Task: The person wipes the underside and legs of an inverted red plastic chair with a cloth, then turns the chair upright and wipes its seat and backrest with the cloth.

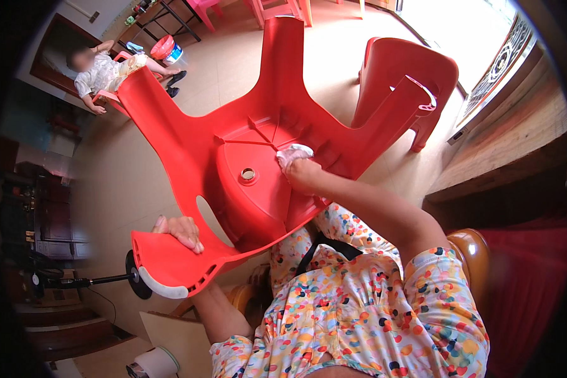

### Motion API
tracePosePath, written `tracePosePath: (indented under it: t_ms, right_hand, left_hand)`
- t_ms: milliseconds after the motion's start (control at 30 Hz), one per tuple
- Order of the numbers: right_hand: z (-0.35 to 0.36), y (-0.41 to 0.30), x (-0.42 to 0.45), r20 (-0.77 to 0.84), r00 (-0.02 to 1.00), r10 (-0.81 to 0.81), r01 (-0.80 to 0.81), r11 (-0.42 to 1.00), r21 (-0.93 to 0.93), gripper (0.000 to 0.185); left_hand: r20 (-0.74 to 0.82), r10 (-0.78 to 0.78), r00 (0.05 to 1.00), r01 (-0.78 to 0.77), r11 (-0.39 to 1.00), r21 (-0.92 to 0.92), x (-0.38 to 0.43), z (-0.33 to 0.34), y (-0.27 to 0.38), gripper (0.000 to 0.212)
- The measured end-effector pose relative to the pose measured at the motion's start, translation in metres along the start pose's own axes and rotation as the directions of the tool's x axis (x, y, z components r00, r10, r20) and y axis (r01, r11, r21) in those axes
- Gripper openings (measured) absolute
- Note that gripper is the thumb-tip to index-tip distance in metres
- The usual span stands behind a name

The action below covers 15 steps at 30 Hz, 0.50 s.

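Note:
A red plastic stool (236,127) is tipped over before me, with its ribbed underside facing up at me and its legs spread outward. My left hand (182,231) grips the near left leg by its edge, close to the pale foot cap at that leg's end. A crumpled pale pink and white cloth (294,152) is bunched in my right hand (304,176). That hand presses it against the underside of the seat, beside the ribs. A round hole (248,175) goes through the seat to the left of the cloth. My right fingers are partly hidden.
Behind the stool's right leg stands another red plastic stool (408,66). A person (105,68) sits at the far left near a lined bucket (170,51). A wooden ledge (505,137) runs along the right. A black round-based stand (139,274) is by the left leg.

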State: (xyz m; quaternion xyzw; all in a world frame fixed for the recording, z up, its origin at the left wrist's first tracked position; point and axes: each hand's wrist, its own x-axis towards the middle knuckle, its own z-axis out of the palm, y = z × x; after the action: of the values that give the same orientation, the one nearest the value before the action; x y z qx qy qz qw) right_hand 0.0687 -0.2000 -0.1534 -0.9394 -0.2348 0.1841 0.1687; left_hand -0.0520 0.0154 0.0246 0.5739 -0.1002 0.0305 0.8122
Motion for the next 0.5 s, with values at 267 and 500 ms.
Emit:
tracePosePath:
  t_ms: [267, 500]
  right_hand:
    - [0.001, -0.021, -0.028, 0.076, 0.991, -0.112, 0.121, 0.984, -0.129, 0.021]
    - [-0.025, -0.042, -0.036, 0.359, 0.821, -0.444, 0.463, 0.886, 0.038, 0.025]
  left_hand:
    - [0.06, -0.024, 0.998, 0.029, 0.996, -0.081, 0.0, -0.012, -0.001, 0.058]
    - [-0.117, 0.023, 0.993, -0.032, 0.996, -0.078, -0.001, -0.006, -0.003, 0.06]
